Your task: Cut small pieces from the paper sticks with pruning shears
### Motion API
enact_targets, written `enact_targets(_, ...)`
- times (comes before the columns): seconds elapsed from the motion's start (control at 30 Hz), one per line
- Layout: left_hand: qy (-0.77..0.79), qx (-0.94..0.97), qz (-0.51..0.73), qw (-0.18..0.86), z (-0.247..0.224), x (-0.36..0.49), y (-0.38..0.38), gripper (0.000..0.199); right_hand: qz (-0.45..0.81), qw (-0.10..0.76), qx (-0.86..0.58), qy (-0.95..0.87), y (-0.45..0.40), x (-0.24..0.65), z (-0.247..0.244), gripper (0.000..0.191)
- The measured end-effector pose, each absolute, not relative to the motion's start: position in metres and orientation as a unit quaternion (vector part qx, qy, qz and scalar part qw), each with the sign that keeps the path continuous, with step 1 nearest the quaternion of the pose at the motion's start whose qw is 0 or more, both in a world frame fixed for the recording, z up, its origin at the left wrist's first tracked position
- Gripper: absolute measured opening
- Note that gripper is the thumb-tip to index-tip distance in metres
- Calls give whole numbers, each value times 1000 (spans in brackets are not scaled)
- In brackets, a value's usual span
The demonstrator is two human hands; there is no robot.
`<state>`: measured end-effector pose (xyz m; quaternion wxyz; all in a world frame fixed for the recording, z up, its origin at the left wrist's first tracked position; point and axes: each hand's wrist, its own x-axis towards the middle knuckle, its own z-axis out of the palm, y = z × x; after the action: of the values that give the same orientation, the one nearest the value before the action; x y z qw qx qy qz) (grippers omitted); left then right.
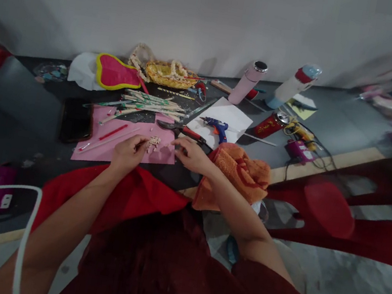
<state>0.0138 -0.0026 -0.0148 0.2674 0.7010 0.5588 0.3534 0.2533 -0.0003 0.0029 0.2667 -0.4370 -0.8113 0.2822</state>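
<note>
Left hand [128, 153]: centre-left of the frame; grip pinched together on a thin sliver [142, 144], too small to identify, its tip just beside the cream beaded cluster [153, 144].

Right hand [192, 155]: centre of the frame; grip apart, fingers [184, 146] spread on the edge of the pink paper sheet [113, 146], nothing clamped; nearest thing is the red-handled pruning shears [187, 133].

Cluster: on the pink paper sheet, between the hands.

Risks: shears' blades point left, toward the cluster, so a sideways slip of the right hand could knock them into it. Dragging the sheet could scatter the cluster. The blue hot glue gun [216, 128] lies on a white sheet [219, 118] close to the orange towel [234, 178]; if hot (cannot tell), a shifted towel or a stray wrist could touch it.

Containers: wicker basket [168, 76], upper centre, holds cream strands like the cluster, some draped over its rim. Pink flask [247, 83] and white-and-blue bottle [292, 85] stand by the wall, contents hidden.

Rest: bundled pale strips [150, 106] on the dark tabletop [171, 178], above the sheet; red-and-yellow padded piece [118, 73], upper left; red plastic chair [324, 208], right.
</note>
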Motion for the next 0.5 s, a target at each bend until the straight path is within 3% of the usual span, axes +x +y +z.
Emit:
enact_targets(0.1,558,701,359,263,-16,14,-2,30,187,279,-472,-815,5,272,11,27)
enact_targets(0.23,557,707,355,254,-15,14,-2,29,58,207,-537,-816,19,292,13,27)
enact_targets(0.37,552,708,361,251,-14,14,-2,29,19,133,-545,-827,34,288,2,36)
enact_targets(0.5,545,705,375,256,-16,13,-1,28,6,115,-545,-831,43,275,-9,27)
